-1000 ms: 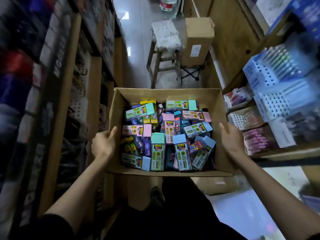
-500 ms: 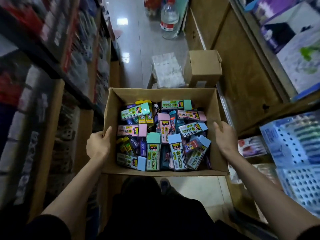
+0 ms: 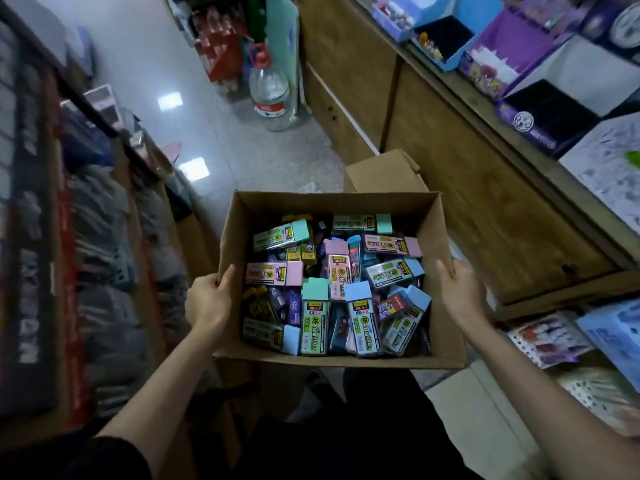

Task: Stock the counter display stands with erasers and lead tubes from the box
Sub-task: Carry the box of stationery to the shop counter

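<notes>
Nothing looks stocked yet: the display stands (image 3: 512, 60) sit upper right, and the box (image 3: 332, 204), mid-frame, is full of erasers and lead tubes (image 3: 360, 317). The left hand (image 3: 207, 303) curls its fingers round the left wall. The right hand (image 3: 462, 292) holds the right wall, but I cannot tell how its fingers lie.

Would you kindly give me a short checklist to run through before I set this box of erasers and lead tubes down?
1. Left hand grips the left wall of the box, thumb over the rim: ok.
2. Right hand lies against the right wall, but its fingers are hidden: cannot tell.
3. Box roughly level, packs all inside: ok.
4. Floor ahead: a smaller carton and a water bottle stand there: not ok.
5. Free space in the counter displays: blurred, cannot tell.
</notes>
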A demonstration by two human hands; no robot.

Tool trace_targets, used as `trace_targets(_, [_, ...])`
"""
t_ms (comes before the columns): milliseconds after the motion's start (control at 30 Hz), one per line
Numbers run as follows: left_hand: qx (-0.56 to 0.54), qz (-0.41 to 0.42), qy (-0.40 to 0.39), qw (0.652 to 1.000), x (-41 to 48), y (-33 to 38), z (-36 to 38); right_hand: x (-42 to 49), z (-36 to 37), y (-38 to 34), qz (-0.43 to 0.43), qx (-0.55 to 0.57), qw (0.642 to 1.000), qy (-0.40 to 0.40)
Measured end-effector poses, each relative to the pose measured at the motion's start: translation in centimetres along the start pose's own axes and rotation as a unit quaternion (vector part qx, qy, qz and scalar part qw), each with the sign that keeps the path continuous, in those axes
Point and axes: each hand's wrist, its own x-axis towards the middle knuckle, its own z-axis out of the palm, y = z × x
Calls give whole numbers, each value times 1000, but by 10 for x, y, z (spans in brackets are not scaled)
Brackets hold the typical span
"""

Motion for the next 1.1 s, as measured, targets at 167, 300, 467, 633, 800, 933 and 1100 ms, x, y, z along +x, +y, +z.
trace_targets(167, [9, 33, -36, 999, 87, 58, 20, 61, 17, -25, 41, 2, 999, 31])
trace_targets(300, [19, 47, -61, 997, 139, 100, 38, 109, 26, -38, 67, 5, 997, 44])
trace_targets(467, [11, 66, -98, 993, 200, 149, 55, 150, 37, -59, 101, 7, 991, 83])
trace_targets(633, [54, 125, -134, 982, 266, 205, 75, 168, 59, -73, 175, -4, 976, 130])
trace_targets(800, [89, 198, -173, 961, 309, 256, 102, 186, 71, -74, 232, -2, 959, 163])
trace_targets(933, [109, 211, -187, 953, 320, 281, 133, 205, 74, -64, 246, 48, 949, 191])
trace_targets(1100, [134, 226, -181, 948, 316, 307, 161, 231, 68, -44, 256, 95, 945, 177])
